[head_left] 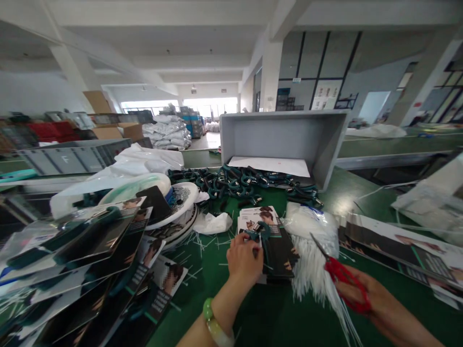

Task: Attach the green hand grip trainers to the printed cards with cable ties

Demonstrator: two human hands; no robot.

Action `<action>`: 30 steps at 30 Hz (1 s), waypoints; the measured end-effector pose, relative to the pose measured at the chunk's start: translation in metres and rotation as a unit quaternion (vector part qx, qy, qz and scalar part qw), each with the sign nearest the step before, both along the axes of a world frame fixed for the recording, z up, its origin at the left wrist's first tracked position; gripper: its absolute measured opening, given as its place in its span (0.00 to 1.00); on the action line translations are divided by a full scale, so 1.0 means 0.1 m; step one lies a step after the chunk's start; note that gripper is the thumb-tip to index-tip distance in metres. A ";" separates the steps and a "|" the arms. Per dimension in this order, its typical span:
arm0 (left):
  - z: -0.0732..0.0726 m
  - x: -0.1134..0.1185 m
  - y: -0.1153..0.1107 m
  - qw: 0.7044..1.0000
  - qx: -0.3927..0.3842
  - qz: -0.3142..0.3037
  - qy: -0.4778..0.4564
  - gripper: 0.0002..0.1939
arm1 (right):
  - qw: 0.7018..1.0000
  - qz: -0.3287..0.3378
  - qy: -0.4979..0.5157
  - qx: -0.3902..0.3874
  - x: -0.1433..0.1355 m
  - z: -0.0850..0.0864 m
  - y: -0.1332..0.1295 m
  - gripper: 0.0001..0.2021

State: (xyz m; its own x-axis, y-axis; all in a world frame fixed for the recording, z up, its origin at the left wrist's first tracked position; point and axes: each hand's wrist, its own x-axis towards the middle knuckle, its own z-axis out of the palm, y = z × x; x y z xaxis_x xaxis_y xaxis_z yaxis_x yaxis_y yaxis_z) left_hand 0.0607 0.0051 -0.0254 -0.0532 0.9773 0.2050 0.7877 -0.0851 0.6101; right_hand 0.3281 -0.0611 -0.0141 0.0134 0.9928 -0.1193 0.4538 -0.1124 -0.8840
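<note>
Background left: grey crate (68,159) marked F, open cardboard box (131,132) behind it, red crates (52,130) farther left. White sacks (167,134) piled centre-left, blue and grey crates (194,123) stacked just beside. White pillar (272,79) near centre; poster (324,95) right of it, bright doorway (374,107) farther right. Bright windows (211,106) at far end.

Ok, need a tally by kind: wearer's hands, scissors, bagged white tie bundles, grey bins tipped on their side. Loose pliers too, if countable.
Hands: 2 (left hand, right hand)
Red scissors: 1
White tie bundle: 1
Tipped grey bin: 1
Total: 5
Loose pliers: too tangled to count, left out.
</note>
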 end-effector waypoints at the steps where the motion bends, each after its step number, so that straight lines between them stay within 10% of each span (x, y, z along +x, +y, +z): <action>1: -0.03 -0.01 0.02 1.000 -0.010 -0.006 -0.026 0.08 | 0.997 0.063 -0.044 0.011 -0.15 0.03 0.04 0.22; 7: -0.17 -0.12 0.08 0.988 0.017 -0.040 -0.150 0.07 | 0.814 0.178 -0.469 0.293 -0.59 0.07 0.47 0.26; 12: -0.16 -0.11 0.11 0.978 0.015 -0.058 -0.198 0.08 | 0.687 0.206 -0.591 0.369 -0.69 0.08 0.68 0.24; 30: -0.20 -0.07 0.13 0.964 0.043 -0.094 -0.244 0.07 | 0.718 0.314 -0.547 0.295 -0.86 0.18 0.95 0.20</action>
